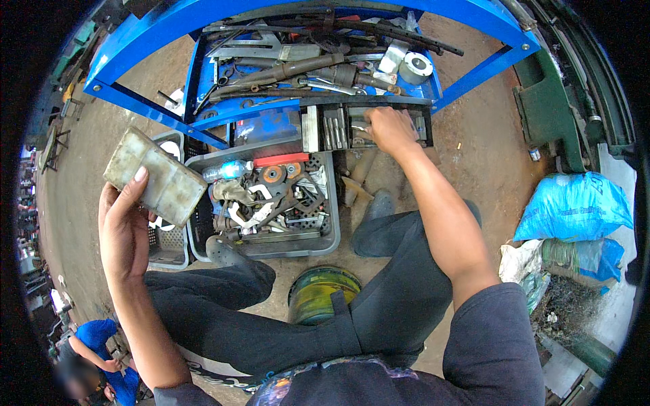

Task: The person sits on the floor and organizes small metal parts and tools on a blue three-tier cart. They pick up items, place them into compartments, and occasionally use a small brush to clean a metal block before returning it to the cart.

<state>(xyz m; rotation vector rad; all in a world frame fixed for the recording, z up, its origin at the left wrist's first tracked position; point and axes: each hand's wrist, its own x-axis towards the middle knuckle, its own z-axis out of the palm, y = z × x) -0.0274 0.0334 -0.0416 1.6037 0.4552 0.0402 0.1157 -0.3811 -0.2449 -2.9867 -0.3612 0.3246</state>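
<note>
Left hand point(124, 233) clasping grimy translucent box point(156, 177), long axis slanting down-right; right hand point(391, 130) far across, fingers buried in socket tray point(332, 126), grasp indeterminable.

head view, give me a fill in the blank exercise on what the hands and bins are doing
1. The left hand holds up a grimy plastic ____.
2. The right hand reaches into a compartmented ____ on the blue cart.
3. The grey bin of metal parts sits on the ground ____ the person's legs.
4. The round green can sits ____ the knees.

Missing words: box; tray; in front of; between
</note>
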